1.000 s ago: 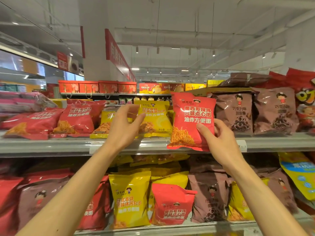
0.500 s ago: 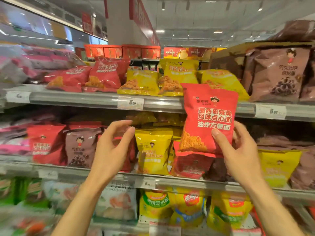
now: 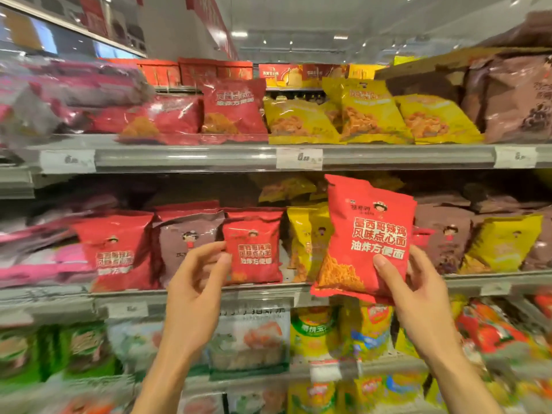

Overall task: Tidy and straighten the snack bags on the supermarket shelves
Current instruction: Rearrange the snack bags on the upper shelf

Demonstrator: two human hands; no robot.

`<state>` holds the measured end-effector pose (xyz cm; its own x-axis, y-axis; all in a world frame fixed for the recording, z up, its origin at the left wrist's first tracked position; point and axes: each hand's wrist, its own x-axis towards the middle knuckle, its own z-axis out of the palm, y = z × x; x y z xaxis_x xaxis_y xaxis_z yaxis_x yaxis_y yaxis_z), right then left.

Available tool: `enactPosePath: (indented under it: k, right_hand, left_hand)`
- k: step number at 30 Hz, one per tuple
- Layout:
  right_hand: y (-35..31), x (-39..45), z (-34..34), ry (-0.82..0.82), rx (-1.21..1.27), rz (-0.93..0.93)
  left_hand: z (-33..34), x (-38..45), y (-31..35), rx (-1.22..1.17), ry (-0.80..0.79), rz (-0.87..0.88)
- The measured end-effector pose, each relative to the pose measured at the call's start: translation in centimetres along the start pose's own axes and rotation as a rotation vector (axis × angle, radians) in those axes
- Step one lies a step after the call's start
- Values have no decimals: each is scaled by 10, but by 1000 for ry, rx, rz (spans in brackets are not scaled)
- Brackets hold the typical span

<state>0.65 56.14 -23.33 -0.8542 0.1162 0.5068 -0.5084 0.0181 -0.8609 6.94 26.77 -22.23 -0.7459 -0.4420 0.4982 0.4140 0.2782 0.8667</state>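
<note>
The right hand (image 3: 418, 297) pinches a red snack bag (image 3: 369, 237) by its lower right corner, thumb on the printed front and the other fingers behind. The bag is held upright, tilted slightly, in front of the middle shelf (image 3: 268, 289), its bottom seam hanging just below that shelf's front edge and its top reaching up near the top shelf's rail (image 3: 239, 158). It covers part of the yellow bags (image 3: 307, 234) standing on the middle shelf.

The left hand (image 3: 197, 282) holds nothing. Its fingers are loosely curled and spread, thumb apart, and it is raised in front of the middle shelf to the left of the held bag. Its fingertips lie over the edge of a brown bag (image 3: 185, 237) and just beside a smaller red bag (image 3: 254, 246); the blur makes it hard to say whether they touch either one.

Further left on the middle shelf stands another red bag (image 3: 115, 249). To the right of the held bag, brown and yellow bags stand mixed. On the top shelf above, red bags (image 3: 233, 109) and yellow bags (image 3: 370, 112) lean and lie unevenly.
</note>
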Motion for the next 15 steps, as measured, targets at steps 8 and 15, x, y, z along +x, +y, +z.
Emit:
enactPosePath:
  k: [8,15]
  right_hand:
    - [-17,-38,82,33,-10,55]
    - [-33,-31,111,14,21,36]
  left_hand:
    - [-82,16,-4,-20,-48,-24]
    - [-102,36,-3,-53,-19,-7]
